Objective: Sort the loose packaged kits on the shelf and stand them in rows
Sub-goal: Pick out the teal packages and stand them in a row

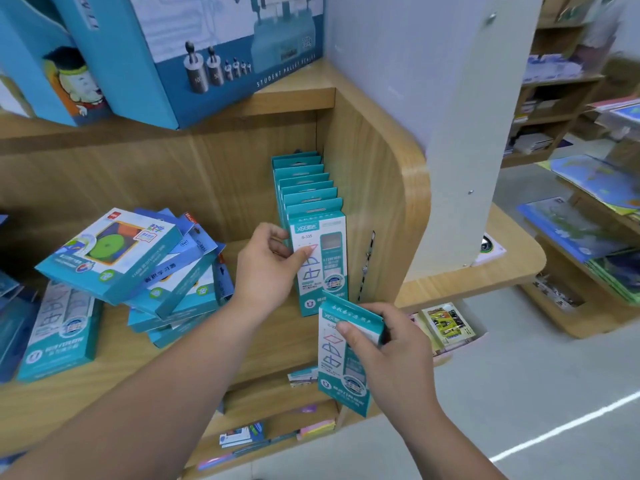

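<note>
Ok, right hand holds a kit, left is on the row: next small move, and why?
Probably lift the held kit in the right hand and stand it against the front kit of the row. Both bear the same print, the left hand steadies that front kit, and bare shelf shows before it.

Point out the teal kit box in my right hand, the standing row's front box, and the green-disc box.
Hand-held teal kit box [334,362]: head view, front face.
Front standing teal box [325,271]: head view, front panel.
Green-disc teal box [107,252]: head view, top face.
</note>
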Demonstrator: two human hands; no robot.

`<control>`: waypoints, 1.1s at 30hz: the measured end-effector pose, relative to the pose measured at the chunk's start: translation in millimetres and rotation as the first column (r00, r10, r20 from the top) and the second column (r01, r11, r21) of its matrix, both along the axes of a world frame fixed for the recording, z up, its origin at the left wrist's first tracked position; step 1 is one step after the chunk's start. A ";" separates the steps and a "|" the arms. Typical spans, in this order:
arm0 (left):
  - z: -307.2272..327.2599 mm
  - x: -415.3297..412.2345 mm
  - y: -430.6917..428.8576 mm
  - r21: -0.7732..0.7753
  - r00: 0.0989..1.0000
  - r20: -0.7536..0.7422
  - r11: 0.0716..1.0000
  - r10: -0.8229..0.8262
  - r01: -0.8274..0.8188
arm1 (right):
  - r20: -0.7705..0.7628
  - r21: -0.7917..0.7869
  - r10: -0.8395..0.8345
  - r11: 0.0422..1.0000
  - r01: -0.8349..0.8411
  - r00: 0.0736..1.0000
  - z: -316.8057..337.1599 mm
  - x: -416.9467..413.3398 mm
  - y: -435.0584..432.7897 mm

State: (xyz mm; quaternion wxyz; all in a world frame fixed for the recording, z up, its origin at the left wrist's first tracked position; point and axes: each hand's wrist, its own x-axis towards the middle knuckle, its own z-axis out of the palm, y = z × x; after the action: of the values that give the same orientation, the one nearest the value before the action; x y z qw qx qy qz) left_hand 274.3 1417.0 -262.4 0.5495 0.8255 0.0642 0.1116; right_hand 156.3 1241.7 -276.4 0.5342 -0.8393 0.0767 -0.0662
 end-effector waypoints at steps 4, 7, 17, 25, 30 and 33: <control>3.0 -18.0 5.1 0.020 0.998 -0.036 0.998 0.060 -0.059 | 0.002 0.045 0.023 0.999 -0.023 1.000 1.6 -0.9 -1.7; 1.9 -53.6 11.6 -0.112 0.999 -0.008 0.993 -0.037 0.036 | 0.028 0.095 0.062 0.993 -0.065 0.998 7.0 -2.8 -0.4; -14.9 -111.0 29.3 -0.341 0.913 -0.094 0.875 -0.397 0.345 | 0.143 0.055 0.181 0.980 -0.190 0.973 25.6 9.5 19.5; -2.6 -91.6 21.1 -0.286 0.992 -0.022 0.951 -0.126 0.115 | 0.487 -0.267 0.040 0.958 0.105 0.872 28.8 7.0 -10.0; -4.5 -61.6 8.7 -0.220 0.997 -0.001 0.973 -0.079 0.077 | 0.436 -0.230 -0.013 0.965 0.125 0.900 17.5 13.4 -16.7; -9.3 -47.6 1.4 -0.171 0.998 0.007 0.984 -0.055 0.056 | 0.440 -0.230 0.007 0.968 0.105 0.898 16.2 14.5 -17.3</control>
State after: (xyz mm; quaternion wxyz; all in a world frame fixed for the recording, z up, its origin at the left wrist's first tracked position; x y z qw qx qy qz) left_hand 226.7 1418.4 -271.7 0.6215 0.7765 0.0500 0.0911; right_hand 170.8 1224.5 -260.2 0.4268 -0.8608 -0.0328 -0.2755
